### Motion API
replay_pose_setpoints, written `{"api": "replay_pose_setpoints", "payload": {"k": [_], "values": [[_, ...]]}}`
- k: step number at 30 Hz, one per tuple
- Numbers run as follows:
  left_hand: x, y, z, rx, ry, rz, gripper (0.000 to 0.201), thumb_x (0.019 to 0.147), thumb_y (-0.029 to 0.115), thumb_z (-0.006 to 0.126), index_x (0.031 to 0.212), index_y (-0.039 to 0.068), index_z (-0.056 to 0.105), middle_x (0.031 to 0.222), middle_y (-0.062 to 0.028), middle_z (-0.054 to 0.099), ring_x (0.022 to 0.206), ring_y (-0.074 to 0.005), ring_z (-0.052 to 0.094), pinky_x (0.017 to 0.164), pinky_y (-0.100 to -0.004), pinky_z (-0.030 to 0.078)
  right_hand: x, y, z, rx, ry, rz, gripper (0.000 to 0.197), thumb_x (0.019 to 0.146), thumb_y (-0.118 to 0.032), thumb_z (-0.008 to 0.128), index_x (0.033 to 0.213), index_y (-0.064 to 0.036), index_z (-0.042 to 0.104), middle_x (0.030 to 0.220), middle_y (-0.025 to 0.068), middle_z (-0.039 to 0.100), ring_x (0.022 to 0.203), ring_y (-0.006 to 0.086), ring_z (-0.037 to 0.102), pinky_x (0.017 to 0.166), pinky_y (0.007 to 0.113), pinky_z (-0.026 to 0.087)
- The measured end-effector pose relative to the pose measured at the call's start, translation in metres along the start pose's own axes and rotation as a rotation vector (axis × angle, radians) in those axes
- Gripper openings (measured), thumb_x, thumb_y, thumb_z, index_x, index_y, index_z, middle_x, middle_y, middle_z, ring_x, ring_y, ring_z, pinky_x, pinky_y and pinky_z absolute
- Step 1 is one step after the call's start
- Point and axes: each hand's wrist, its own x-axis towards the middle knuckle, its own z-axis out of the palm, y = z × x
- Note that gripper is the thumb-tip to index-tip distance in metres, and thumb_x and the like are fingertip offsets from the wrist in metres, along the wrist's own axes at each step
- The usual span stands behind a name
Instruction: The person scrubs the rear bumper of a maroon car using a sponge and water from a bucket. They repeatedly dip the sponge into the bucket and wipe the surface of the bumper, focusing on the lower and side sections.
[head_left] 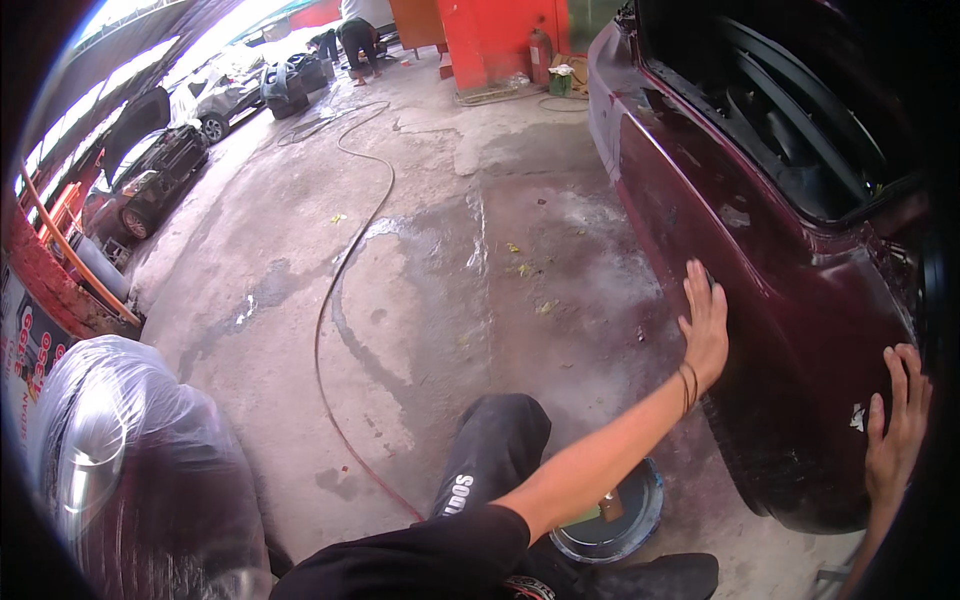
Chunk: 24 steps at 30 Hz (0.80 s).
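Observation:
A dark red car body fills the right side, its paint dull and scuffed, with pale bare patches. Against its side panel my left hand lies flat, fingers stretched upward and nothing in it; dark bands circle the wrist. Farther right, near the panel's edge, my right hand rests with fingers extended, also holding nothing. A small white patch shows on the paint beside it. Below my left forearm stands a round basin of dark liquid, partly hidden, with a brown block in it.
A thin hose snakes across the stained concrete floor. Plastic wrapping covers a rounded dark object at lower left. Other cars stand at far left. A person bends over at the back, near a red pillar and fire extinguisher.

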Motion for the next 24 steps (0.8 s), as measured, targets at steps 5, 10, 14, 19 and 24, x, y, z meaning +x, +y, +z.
{"api": "replay_pose_setpoints", "payload": {"k": [5,10,14,19,24], "values": [[0.093,-0.007,-0.089,-0.097,0.035,0.001,0.075,0.119,0.055,0.021,0.179,0.019,-0.004,0.187,-0.0073,-0.007,0.172,-0.0316,-0.006,0.131,-0.0681,-0.001,0.027,-0.028,-0.015,0.167,-0.046,0.035,0.056,0.106,-0.004,0.054,0.162,-0.0105,0.052,0.166,0.0170,0.052,0.156,0.0364,0.048,0.128,0.049,0.036],[-0.009,-0.018,-0.007,-0.015,0.030,0.191,0.074,0.120,0.052,0.026,0.179,0.017,-0.003,0.187,-0.0080,-0.007,0.171,-0.0361,-0.009,0.129,-0.0704,-0.005,0.006,-0.001,-0.012,-0.013,-0.022,-0.033,0.054,0.105,-0.014,0.055,0.158,-0.0071,0.055,0.162,0.0156,0.052,0.156,0.0382,0.043,0.130,0.052,0.031],[0.079,-0.019,-0.066,-0.067,0.108,0.178,0.076,0.119,0.057,0.024,0.179,0.019,-0.001,0.188,-0.0086,-0.001,0.172,-0.0308,-0.004,0.130,-0.0665,-0.008,0.023,-0.016,-0.019,-0.008,0.046,-0.097,0.053,0.100,-0.014,0.059,0.152,-0.0051,0.059,0.156,0.0159,0.055,0.153,0.0397,0.044,0.129,0.055,0.030],[0.051,-0.018,-0.042,-0.005,0.141,0.186,0.074,0.120,0.053,0.022,0.179,0.016,-0.001,0.188,-0.0091,-0.003,0.172,-0.0335,-0.004,0.130,-0.0665,-0.006,0.027,-0.021,-0.026,0.036,0.061,-0.097,0.051,0.097,-0.014,0.060,0.148,-0.0035,0.061,0.151,0.0165,0.056,0.149,0.0420,0.047,0.126,0.058,0.033],[-0.003,-0.018,-0.012,0.020,0.076,0.225,0.074,0.120,0.054,0.019,0.179,0.016,-0.002,0.187,-0.0081,-0.006,0.172,-0.0338,-0.008,0.130,-0.0687,-0.004,0.015,-0.014,-0.026,-0.015,0.049,-0.084,0.051,0.097,-0.015,0.061,0.148,-0.0042,0.061,0.152,0.0161,0.056,0.149,0.0414,0.048,0.128,0.058,0.032]]}}
